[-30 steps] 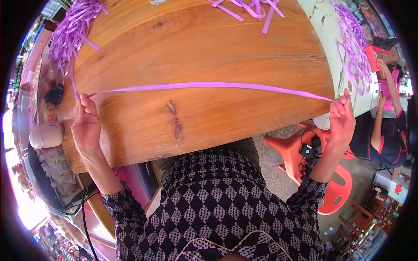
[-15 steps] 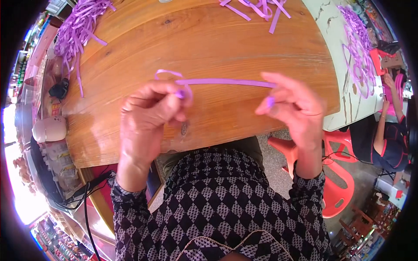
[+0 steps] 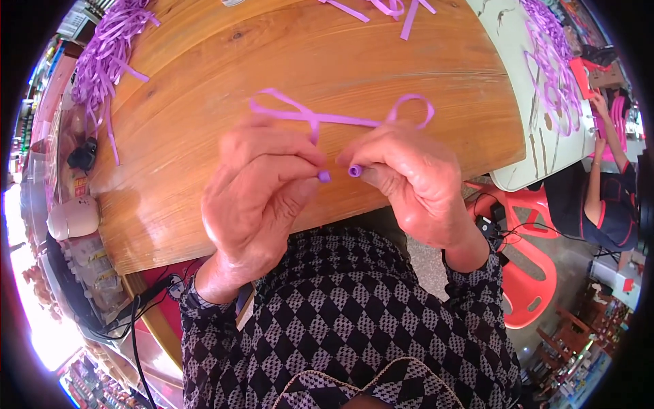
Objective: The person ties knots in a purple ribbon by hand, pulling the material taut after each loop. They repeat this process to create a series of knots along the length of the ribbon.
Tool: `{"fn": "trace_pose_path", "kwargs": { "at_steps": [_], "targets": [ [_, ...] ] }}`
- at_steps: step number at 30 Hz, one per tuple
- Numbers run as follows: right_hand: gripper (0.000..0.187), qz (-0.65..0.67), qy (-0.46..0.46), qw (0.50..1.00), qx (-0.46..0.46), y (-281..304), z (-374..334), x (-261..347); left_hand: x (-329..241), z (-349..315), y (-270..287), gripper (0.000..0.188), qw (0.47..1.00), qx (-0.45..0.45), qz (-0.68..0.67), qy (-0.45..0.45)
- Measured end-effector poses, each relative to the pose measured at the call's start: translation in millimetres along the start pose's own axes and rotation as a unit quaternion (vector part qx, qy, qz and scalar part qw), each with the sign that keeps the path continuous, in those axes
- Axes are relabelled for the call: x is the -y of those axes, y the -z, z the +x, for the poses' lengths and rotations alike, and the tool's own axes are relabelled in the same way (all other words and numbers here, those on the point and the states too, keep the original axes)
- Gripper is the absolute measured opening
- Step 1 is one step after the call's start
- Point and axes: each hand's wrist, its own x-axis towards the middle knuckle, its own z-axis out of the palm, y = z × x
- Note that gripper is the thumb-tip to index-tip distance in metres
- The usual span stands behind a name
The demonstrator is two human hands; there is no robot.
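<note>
A narrow purple ribbon [image 3: 344, 119] runs between my two hands above the wooden table [image 3: 327, 54], looping up behind the fingers on each side. My left hand [image 3: 262, 187] pinches a small rolled end of it between thumb and fingertips. Facing it, close by, my right hand [image 3: 412, 177] pinches another small purple roll, whose spiral end shows at the fingertips. A short gap separates the two rolls. Parts of the ribbon are hidden behind the fingers.
A heap of purple ribbons [image 3: 112, 54] hangs over the table's left edge; more ribbon strips [image 3: 409, 20] lie at the far edge. Further ribbons [image 3: 548, 61] cover a white marble-patterned table [image 3: 507, 174] at right. A red stool [image 3: 528, 286] and another person [image 3: 603, 204] are there too.
My hands have come closer together, and the ribbon stretched between them has slackened into loops. My right fingers have closed from a spread pose around the roll. The whole view has shifted slightly.
</note>
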Motion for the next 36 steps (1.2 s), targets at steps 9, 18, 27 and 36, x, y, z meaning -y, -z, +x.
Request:
{"fn": "trace_pose_path", "kwargs": {
  "at_steps": [9, 18, 27, 36],
  "targets": [
    [0.012, 0.039, -0.024, 0.998, -0.043, -8.3, -5.0, -5.3, -3.3, -15.9, -10.7, 0.009, 0.879, 0.005, -0.370, 0.300],
    [0.017, 0.003, 0.032, 0.998, -0.053, -4.8, -6.2, -1.8, -5.1, -14.7, -9.2, 0.011, 0.829, 0.038, -0.402, 0.387],
    [0.020, -0.147, 0.074, 0.986, -0.013, -2.5, -9.0, 4.7, -1.0, -16.9, -13.8, 0.007, 0.958, 0.058, -0.183, 0.213],
    [0.015, -0.045, 0.039, 0.997, -0.048, -4.6, -9.0, 0.7, -14.1, -22.6, -23.3, 0.012, 0.902, 0.027, -0.287, 0.320]
  ]
}}
